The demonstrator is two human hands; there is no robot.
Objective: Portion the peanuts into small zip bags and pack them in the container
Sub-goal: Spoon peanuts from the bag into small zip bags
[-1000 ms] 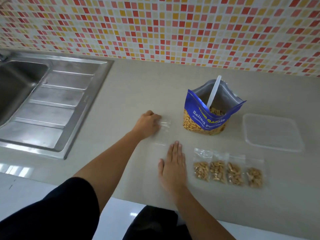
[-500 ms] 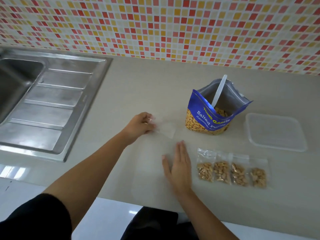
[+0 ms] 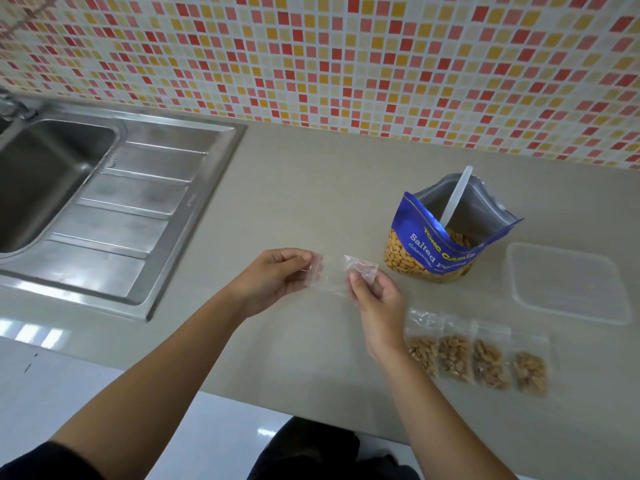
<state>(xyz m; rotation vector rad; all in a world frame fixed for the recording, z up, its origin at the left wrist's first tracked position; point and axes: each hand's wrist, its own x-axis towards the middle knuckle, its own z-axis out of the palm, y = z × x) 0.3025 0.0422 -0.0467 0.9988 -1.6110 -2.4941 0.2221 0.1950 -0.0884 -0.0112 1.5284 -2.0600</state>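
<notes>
The right hand (image 3: 379, 301), earlier flat on the counter (image 3: 311, 188), now joins the left hand (image 3: 273, 282) pinching the empty zip bag (image 3: 332, 278). It seems lifted.

"tong garden" and "salted p…" on the blue peanut bag (image 3: 437, 251)

Single head-worn wide-angle view, forward and down, close over the countertop (image 3: 311, 174).

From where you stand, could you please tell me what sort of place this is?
Most likely a home kitchen: a stainless steel sink with a ribbed drainboard is set into a beige countertop, and a mosaic tile backsplash in red, orange and white runs behind it.
</notes>
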